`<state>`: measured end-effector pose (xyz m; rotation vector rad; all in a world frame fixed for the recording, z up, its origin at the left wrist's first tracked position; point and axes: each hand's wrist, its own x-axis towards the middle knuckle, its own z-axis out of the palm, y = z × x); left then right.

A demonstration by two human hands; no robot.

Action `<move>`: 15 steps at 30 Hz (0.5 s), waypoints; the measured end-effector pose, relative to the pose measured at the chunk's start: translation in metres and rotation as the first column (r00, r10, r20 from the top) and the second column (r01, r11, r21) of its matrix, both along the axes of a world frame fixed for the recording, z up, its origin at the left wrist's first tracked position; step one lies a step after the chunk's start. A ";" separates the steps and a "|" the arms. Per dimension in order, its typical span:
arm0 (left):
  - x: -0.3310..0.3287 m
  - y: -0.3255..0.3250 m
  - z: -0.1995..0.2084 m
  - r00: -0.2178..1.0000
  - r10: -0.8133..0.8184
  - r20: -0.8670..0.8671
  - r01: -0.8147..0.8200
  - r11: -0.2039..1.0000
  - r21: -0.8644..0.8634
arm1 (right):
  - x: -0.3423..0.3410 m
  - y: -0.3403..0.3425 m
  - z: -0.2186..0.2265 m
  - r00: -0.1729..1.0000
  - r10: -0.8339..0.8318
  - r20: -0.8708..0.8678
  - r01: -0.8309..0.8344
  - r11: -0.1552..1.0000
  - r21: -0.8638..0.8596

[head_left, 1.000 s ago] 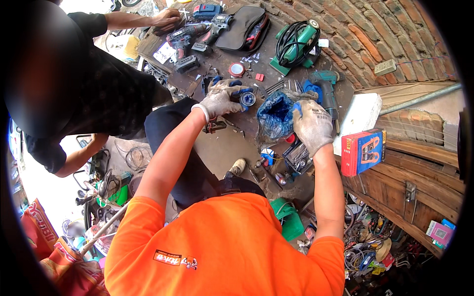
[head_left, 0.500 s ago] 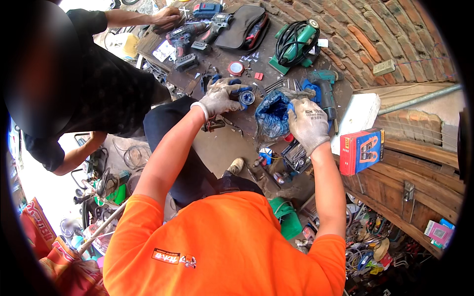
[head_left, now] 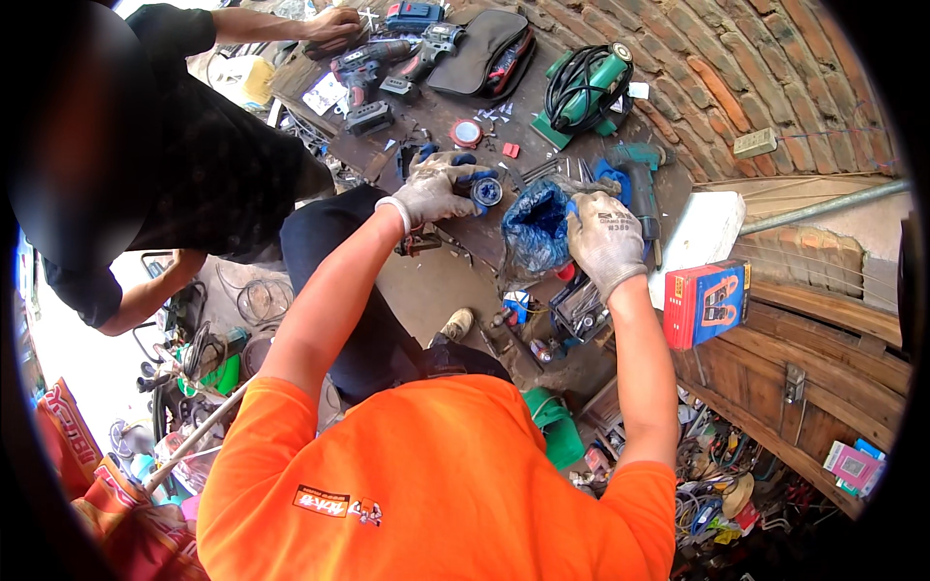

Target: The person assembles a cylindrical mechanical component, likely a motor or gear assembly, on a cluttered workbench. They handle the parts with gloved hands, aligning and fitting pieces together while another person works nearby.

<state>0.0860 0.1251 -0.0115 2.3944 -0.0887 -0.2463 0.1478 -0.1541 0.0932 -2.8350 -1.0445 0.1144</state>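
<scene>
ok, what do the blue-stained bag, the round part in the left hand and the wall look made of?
Bag: probably thin glossy plastic film; crinkled, with highlights.
Round part: likely metal, judging by its greyish rim; plastic is possible.
Wall: rough, matte brick, by its reddish courses.

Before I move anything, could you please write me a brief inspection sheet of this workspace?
Surface: dark worktop, strewn with small scraps.
Things at hand: small round part with blue material inside; open plastic bag smeared blue inside.
Clutter: cordless drill, dark zip case and green power tool on the worktop.
Hands: both gloved; left hand holds the round part; right hand is at the bag's right edge, its grip partly hidden.
Cables: black cord looped around the green tool.
Surroundings: brick wall beyond the worktop; co-worker's hand at its far left.
</scene>
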 end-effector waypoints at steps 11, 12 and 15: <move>0.000 0.002 -0.003 1.000 -0.008 0.007 0.008 1.000 -0.025 | -0.003 0.000 -0.004 0.999 -0.021 -0.043 0.021 1.000 -0.005; 0.000 0.002 -0.002 1.000 -0.002 0.005 0.002 0.999 -0.032 | -0.005 -0.001 -0.003 0.999 -0.023 -0.046 0.022 1.000 -0.013; 0.000 0.001 -0.004 1.000 -0.001 0.011 0.001 1.000 -0.025 | -0.009 0.000 0.000 0.998 -0.030 -0.052 0.028 0.999 -0.026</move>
